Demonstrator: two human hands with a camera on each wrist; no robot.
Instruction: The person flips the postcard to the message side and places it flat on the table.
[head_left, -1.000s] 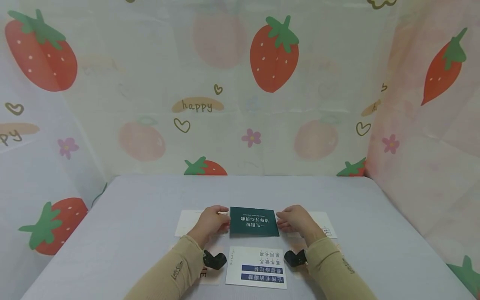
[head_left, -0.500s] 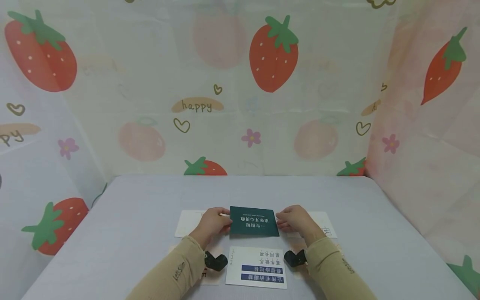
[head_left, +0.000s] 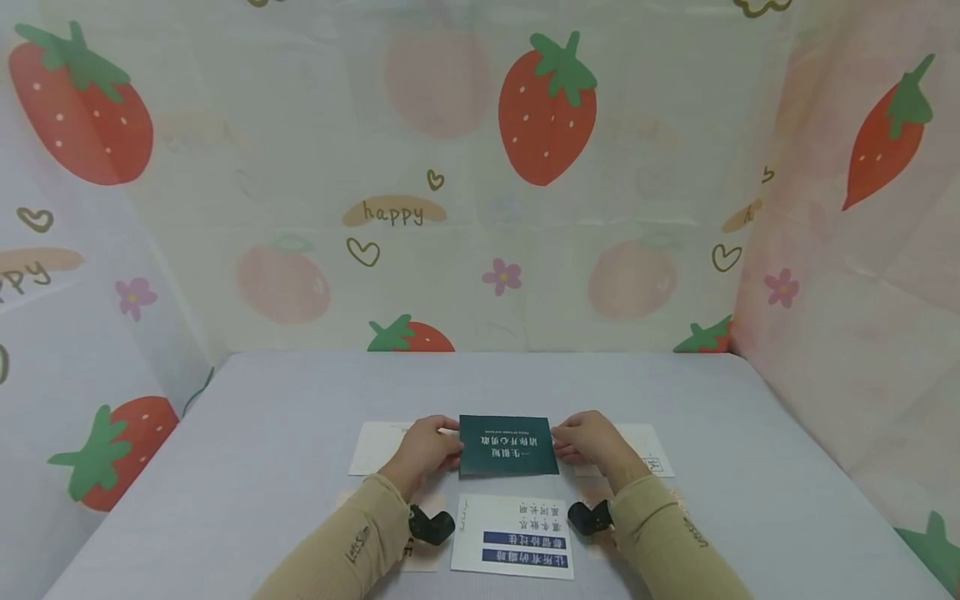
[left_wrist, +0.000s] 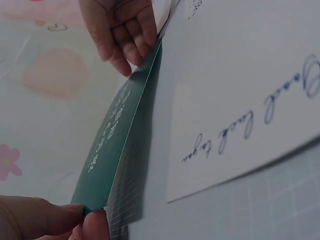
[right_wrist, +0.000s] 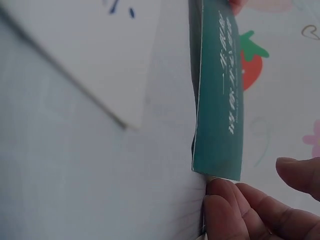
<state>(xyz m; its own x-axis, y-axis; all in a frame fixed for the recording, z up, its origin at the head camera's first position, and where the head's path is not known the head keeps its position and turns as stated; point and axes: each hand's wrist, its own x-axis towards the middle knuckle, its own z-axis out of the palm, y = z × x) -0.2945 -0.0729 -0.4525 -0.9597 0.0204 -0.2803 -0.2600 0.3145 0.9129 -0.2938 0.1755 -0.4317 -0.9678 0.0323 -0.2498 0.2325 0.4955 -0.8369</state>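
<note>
A dark green card [head_left: 508,446] with white lettering lies between the two hands, near the middle of the table. In the left wrist view a shadowed gap shows beneath its near edge. My left hand [head_left: 424,450] pinches the card's left end between thumb [left_wrist: 42,216] and forefinger. At the right end, my right hand [head_left: 596,442] touches the card with its fingertips [right_wrist: 222,200], while its thumb [right_wrist: 300,172] stands apart. Nearer to me lies a white card [head_left: 512,536] with blue bands of lettering; its handwritten line reads "Good luck to you" in the left wrist view.
White cards lie partly hidden behind the hands, one at left [head_left: 371,446] and one at right [head_left: 648,446]. A pale card [head_left: 420,560] shows beneath the left forearm. Black wrist cameras [head_left: 432,526] hang under both wrists. A strawberry-print curtain [head_left: 480,167] encloses the white table [head_left: 285,408].
Over the last second my left hand has shifted slightly right, onto the green card's left edge. The right hand and the cards stay nearly where they were.
</note>
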